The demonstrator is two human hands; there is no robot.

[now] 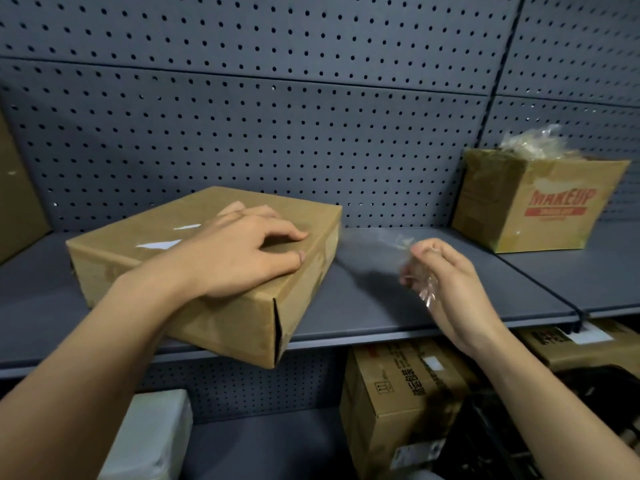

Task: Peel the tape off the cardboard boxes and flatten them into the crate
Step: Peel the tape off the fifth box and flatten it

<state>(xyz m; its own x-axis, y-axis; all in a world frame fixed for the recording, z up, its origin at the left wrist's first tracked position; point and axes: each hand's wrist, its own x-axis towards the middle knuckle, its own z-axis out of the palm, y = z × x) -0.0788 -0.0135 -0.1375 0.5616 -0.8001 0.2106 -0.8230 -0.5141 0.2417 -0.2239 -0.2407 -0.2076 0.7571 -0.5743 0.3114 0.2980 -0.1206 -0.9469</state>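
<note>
A flat brown cardboard box (166,268) lies on the grey shelf (381,306), its near corner hanging over the shelf's front edge. My left hand (239,254) rests on its top, fingers spread and bent over the right edge. To the right of the box, my right hand (446,282) pinches a strip of clear tape (398,247) between thumb and fingers. The blurred strip trails from the hand toward the box, and a crumpled bit (427,294) hangs below the fingers. Whether the strip still sticks to the box I cannot tell.
An open box printed MAKEUP (533,206), with crumpled plastic on top, stands at the shelf's back right. A pegboard wall (277,116) backs the shelf. Below sit a printed carton (405,403), another box (588,344), a white package (156,441) and a dark crate-like thing (540,427).
</note>
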